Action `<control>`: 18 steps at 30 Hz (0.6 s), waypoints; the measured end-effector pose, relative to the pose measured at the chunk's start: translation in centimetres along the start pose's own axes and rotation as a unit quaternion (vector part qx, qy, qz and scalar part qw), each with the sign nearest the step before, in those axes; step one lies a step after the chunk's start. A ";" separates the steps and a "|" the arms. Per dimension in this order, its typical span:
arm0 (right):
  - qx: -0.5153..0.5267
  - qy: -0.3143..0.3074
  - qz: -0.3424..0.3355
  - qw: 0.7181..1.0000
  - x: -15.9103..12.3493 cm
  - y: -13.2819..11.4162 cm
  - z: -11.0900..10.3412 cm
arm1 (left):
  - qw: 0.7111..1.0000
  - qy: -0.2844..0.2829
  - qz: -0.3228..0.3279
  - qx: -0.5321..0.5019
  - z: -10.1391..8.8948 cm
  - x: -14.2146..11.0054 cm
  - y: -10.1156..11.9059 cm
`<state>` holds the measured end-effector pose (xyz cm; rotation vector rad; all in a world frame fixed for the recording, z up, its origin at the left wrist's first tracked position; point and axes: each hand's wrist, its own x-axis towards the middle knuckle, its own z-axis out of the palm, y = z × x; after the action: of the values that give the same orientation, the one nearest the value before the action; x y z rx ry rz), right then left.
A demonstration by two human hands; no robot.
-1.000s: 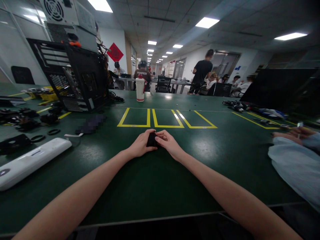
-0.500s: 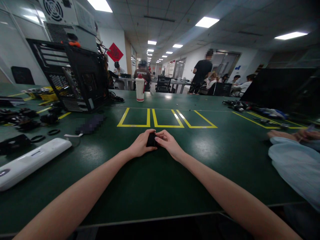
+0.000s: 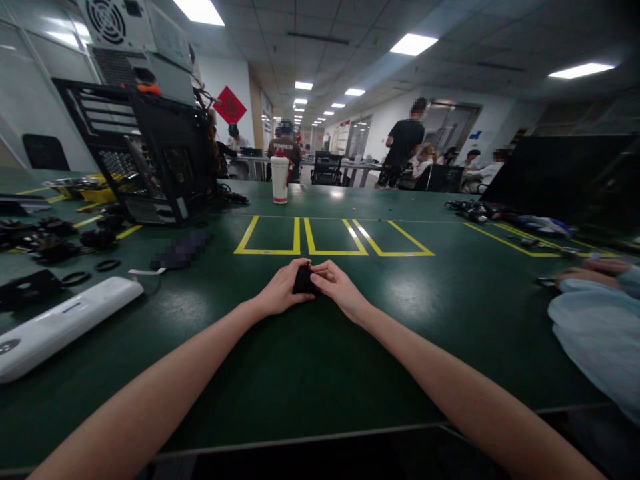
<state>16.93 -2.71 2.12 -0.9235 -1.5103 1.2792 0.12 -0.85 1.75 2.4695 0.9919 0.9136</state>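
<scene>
A small black object (image 3: 303, 280) is between my hands, low over the green table (image 3: 300, 373); its kind is too dark to make out. My left hand (image 3: 281, 289) grips it from the left, thumb along the near side and fingers curled over the far side. From the right, my right hand (image 3: 336, 285) pinches its upper edge with thumb and fingertips. Just beyond the hands lie three outlines of yellow tape (image 3: 336, 253) on the tabletop.
Left are a white elongated device (image 3: 70, 323), black rings (image 3: 76, 277) and an open computer case (image 3: 145, 153) with power supplies on top. A white cup (image 3: 281, 179) stands at the back. At right, a co-worker's sleeve (image 3: 595, 327) reaches over the table near loose cables (image 3: 475, 211).
My hands and the black object have stayed practically still. The co-worker's sleeve and hands at the right have shifted slightly to the right.
</scene>
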 end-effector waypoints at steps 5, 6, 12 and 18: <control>-0.008 0.014 0.011 1.000 0.5 0.8 -0.1 | 1.000 0.001 -0.003 0.002 0.1 0.0 0.0; -0.007 0.014 0.016 1.000 0.6 0.8 -0.1 | 1.000 0.001 -0.002 0.004 0.1 0.1 0.0; -0.009 -0.004 0.014 1.000 0.2 0.0 0.1 | 1.000 0.006 0.005 0.002 0.2 0.0 -0.2; -0.011 0.018 -0.005 1.000 -0.1 -0.4 0.3 | 1.000 0.001 0.002 -0.003 0.1 0.0 -0.1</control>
<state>16.71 -2.96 2.45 -0.9467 -1.5025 1.2347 0.13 -0.75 1.60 2.4666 0.9842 0.9200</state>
